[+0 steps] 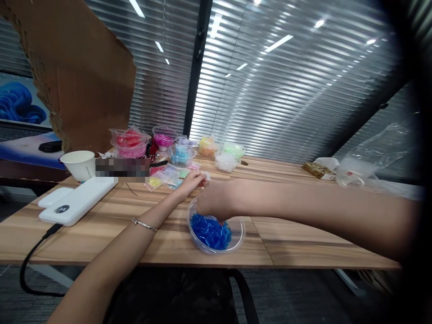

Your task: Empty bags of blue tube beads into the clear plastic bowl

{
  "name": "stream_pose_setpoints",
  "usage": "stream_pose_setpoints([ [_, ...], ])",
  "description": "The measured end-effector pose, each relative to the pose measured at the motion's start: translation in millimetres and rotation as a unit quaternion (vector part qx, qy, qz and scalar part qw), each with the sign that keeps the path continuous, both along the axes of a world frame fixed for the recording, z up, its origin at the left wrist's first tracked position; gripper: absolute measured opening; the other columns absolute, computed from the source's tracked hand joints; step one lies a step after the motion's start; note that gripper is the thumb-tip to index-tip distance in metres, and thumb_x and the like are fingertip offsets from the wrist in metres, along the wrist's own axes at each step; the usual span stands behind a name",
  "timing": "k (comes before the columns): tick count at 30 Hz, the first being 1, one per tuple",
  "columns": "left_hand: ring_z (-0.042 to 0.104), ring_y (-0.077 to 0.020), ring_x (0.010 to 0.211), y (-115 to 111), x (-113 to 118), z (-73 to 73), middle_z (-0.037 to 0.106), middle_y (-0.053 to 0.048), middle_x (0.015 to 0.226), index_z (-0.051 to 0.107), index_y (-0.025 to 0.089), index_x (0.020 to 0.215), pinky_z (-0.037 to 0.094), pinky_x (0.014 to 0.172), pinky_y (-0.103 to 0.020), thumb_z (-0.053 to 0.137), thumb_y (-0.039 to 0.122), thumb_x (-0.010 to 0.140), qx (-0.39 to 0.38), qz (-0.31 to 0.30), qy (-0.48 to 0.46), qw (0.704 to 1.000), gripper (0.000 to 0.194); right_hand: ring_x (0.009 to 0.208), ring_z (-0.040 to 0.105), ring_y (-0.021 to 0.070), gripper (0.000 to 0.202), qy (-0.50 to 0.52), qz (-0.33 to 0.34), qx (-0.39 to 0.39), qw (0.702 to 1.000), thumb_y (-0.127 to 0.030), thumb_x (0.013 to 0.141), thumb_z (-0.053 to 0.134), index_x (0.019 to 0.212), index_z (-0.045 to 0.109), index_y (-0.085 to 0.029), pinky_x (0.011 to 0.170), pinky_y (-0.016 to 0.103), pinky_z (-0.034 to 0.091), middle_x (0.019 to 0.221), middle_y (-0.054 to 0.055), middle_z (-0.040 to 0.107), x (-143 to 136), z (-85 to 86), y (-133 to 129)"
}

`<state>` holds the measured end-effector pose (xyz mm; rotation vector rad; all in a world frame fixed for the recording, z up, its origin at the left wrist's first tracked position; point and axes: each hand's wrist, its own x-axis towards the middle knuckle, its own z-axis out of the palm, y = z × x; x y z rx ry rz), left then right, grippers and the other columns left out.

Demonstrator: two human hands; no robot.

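Note:
A clear round plastic bowl (pixel 240 238) stands near the front of the table, with many short blue tube-like pieces (pixel 211 231) heaped in it. My right hand (pixel 213 203) reaches over the bowl's far side and bends down into it. The back of the hand hides most of its fingers, so their grip does not show. Just beyond the bowl is my left hand (pixel 193 183), with its fingers curled together. Something small and clear shows at its fingertips, too small to name. Small bags of coloured pieces (pixel 164 176) lie beside this hand.
Behind are several tubs of coloured pieces, among them a red one (pixel 130 143) and a white one (pixel 227 162). At left are a paper cup (pixel 78 165) and a cabled white power bank (pixel 76 204). A clear plastic bag (pixel 367 155) lies at right.

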<state>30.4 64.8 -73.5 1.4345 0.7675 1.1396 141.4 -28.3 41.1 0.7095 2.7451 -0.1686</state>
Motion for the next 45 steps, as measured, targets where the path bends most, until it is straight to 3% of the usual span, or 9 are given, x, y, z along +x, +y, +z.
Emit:
stream_pose_setpoints([
  [4, 0.052, -0.0132, 0.063, -2, 1, -0.6, 0.06, -0.001, 0.065, 0.059, 0.017, 0.069, 0.037, 0.059, -0.027, 0.057, 0.031, 0.086, -0.017, -0.001, -0.002, 1.0, 0.021, 0.063, 0.061, 0.0182, 0.033, -0.073, 0.03, 0.025, 0.997, -0.018, 0.043, 0.092, 0.047, 0.059, -0.022, 0.064, 0.032, 0.042, 0.05, -0.004, 0.054, -14, 33.0, -19],
  [11, 0.045, -0.0102, 0.06, -1, -1, 3.2, 0.05, 0.002, 0.06, 0.052, 0.016, 0.063, 0.031, 0.059, -0.026, 0.055, 0.019, 0.085, -0.012, 0.007, 0.006, 1.0, 0.022, 0.071, 0.062, 0.0185, 0.01, -0.199, 0.081, 0.111, 0.97, -0.019, 0.079, 0.074, 0.087, 0.074, -0.014, 0.06, 0.031, 0.036, 0.078, 0.007, 0.071, -23, 69.6, -43],
  [14, 0.044, -0.0101, 0.06, -2, -2, 5.3, 0.049, 0.002, 0.058, 0.05, 0.016, 0.059, 0.031, 0.06, -0.026, 0.055, 0.015, 0.081, -0.007, 0.011, 0.007, 1.0, 0.023, 0.074, 0.061, 0.018, 0.009, -0.173, 0.085, 0.12, 0.974, -0.013, 0.085, 0.064, 0.087, 0.073, -0.013, 0.063, 0.032, 0.035, 0.08, 0.007, 0.071, -21, 77.2, -47],
  [19, 0.051, -0.0128, 0.065, -6, -1, 4.1, 0.058, -0.002, 0.065, 0.055, 0.016, 0.065, 0.036, 0.063, -0.026, 0.056, 0.026, 0.084, -0.006, 0.003, 0.003, 1.0, 0.021, 0.082, 0.063, 0.022, 0.029, -0.189, 0.048, 0.064, 0.979, -0.035, 0.082, 0.073, 0.101, 0.071, -0.014, 0.061, 0.03, 0.034, 0.091, 0.009, 0.071, -9, 81.1, -45],
  [24, 0.054, -0.0137, 0.068, -2, -1, -1.1, 0.062, -0.003, 0.068, 0.059, 0.015, 0.068, 0.04, 0.066, -0.026, 0.059, 0.029, 0.081, 0.005, 0.001, 0.0, 1.0, 0.019, 0.088, 0.062, 0.0212, 0.018, -0.144, 0.028, 0.022, 0.989, -0.028, 0.083, 0.072, 0.095, 0.072, -0.014, 0.069, 0.03, 0.038, 0.097, 0.008, 0.07, 6, 78.1, -33],
  [29, 0.057, -0.0136, 0.068, 4, -2, -4.8, 0.063, -0.003, 0.07, 0.062, 0.014, 0.072, 0.043, 0.068, -0.026, 0.06, 0.034, 0.079, 0.005, -0.015, -0.002, 1.0, 0.022, 0.108, 0.054, 0.0245, 0.034, -0.029, 0.011, -0.019, 0.999, -0.04, 0.08, 0.073, 0.105, 0.071, -0.017, 0.084, 0.033, 0.041, 0.113, 0.009, 0.064, 29, 82.9, 4],
  [36, 0.058, -0.0124, 0.065, 13, 2, -14.4, 0.063, -0.003, 0.067, 0.062, 0.013, 0.072, 0.045, 0.068, -0.026, 0.061, 0.041, 0.079, -0.011, -0.022, -0.008, 1.0, 0.029, 0.088, 0.057, 0.02, 0.043, 0.094, -0.126, 0.023, 0.987, -0.054, 0.076, 0.07, 0.106, 0.07, -0.023, 0.072, 0.03, 0.043, 0.105, 0.006, 0.064, 85, 86.8, 82],
  [40, 0.058, -0.012, 0.065, 14, 2, -16.4, 0.062, -0.002, 0.067, 0.062, 0.013, 0.074, 0.045, 0.069, -0.025, 0.061, 0.041, 0.079, -0.02, -0.024, -0.013, 0.999, 0.028, 0.074, 0.057, 0.0169, 0.043, 0.197, -0.238, 0.115, 0.944, -0.045, 0.072, 0.072, 0.109, 0.066, -0.023, 0.065, 0.029, 0.043, 0.094, 0.005, 0.064, 118, 77.2, 122],
  [45, 0.058, -0.012, 0.067, 8, 1, -10.3, 0.063, -0.004, 0.068, 0.061, 0.013, 0.072, 0.045, 0.07, -0.025, 0.061, 0.04, 0.08, -0.017, -0.028, -0.011, 0.999, 0.028, 0.073, 0.057, 0.0174, 0.044, 0.335, -0.331, 0.207, 0.858, -0.031, 0.069, 0.069, 0.109, 0.054, -0.021, 0.065, 0.03, 0.042, 0.105, 0.008, 0.063, 152, 49.9, 172],
])
